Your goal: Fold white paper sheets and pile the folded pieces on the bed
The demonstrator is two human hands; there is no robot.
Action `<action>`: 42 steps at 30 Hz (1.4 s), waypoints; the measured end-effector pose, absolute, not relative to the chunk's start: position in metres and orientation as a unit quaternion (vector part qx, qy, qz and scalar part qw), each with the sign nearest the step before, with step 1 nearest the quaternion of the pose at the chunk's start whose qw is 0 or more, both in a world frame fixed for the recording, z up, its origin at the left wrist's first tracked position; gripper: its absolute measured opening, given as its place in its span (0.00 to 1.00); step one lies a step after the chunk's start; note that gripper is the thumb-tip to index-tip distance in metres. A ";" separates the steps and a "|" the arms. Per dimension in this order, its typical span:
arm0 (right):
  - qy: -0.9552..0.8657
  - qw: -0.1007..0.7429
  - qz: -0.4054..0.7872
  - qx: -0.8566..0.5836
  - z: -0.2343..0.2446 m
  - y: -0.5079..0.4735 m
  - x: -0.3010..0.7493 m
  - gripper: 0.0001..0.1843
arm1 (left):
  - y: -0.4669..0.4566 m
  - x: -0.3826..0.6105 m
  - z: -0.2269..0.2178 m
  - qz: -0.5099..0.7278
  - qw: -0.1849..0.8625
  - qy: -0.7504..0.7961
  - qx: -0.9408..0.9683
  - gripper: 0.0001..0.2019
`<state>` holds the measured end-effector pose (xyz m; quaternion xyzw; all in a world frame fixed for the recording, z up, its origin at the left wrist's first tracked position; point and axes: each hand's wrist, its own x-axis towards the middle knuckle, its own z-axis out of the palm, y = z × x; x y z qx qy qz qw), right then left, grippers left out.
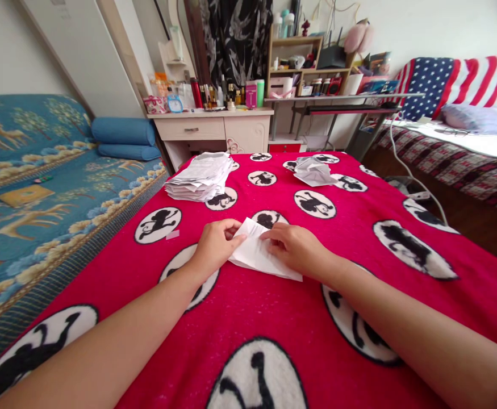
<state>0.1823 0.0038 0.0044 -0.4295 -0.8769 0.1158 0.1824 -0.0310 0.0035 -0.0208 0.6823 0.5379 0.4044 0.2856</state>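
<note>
A folded white sheet of paper (257, 254) with faint print lies on the red cloth (248, 318) between my hands. My left hand (217, 243) pinches its left edge, thumb on top and fingers curled behind. Over the right part of the paper, my right hand (297, 245) has its fingers bent together and pressed against the sheet; its fingertips are partly hidden. The paper comes to a point at the top, and its lower edge slants down to the right.
Beyond my left hand sits a thick stack of papers (201, 176). A crumpled paper (313, 171) lies at the far right of the cloth, and a small pale scrap (172, 234) at left. A blue sofa (61, 187) flanks the left side; a white dresser (205, 128) stands behind.
</note>
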 end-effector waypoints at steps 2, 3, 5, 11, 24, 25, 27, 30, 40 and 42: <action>-0.868 0.178 0.122 -0.448 0.000 0.004 0.181 0.13 | 0.003 -0.032 -0.019 0.402 0.255 0.527 0.704 0.09; -0.858 0.183 0.130 -0.462 -0.001 0.005 0.182 0.13 | 0.003 -0.033 -0.018 0.398 0.233 0.521 0.718 0.08; -0.839 0.199 0.149 -0.484 -0.002 0.007 0.183 0.15 | 0.002 -0.034 -0.016 0.384 0.191 0.507 0.748 0.06; -0.868 0.206 0.139 -0.430 -0.002 0.006 0.186 0.22 | -0.008 -0.031 -0.007 0.297 0.116 0.475 0.820 0.13; -0.839 0.217 0.171 -0.469 -0.006 0.011 0.183 0.08 | -0.011 -0.020 -0.011 0.233 0.105 0.499 0.828 0.06; -0.837 0.215 0.156 -0.478 -0.004 0.010 0.183 0.09 | -0.010 -0.020 -0.012 0.239 0.103 0.484 0.835 0.06; -0.832 0.206 0.106 -0.505 0.002 0.009 0.185 0.12 | -0.009 -0.020 -0.014 0.251 0.092 0.453 0.851 0.08; -0.811 0.140 0.049 -0.567 0.015 0.010 0.193 0.17 | -0.008 -0.020 -0.016 0.249 0.078 0.420 0.869 0.12; -0.810 0.107 0.183 -0.547 0.030 0.023 0.213 0.09 | -0.006 -0.017 -0.017 0.235 0.046 0.325 0.915 0.16; -0.810 0.132 0.197 -0.536 0.030 0.018 0.206 0.08 | -0.006 -0.017 -0.018 0.236 0.047 0.317 0.917 0.18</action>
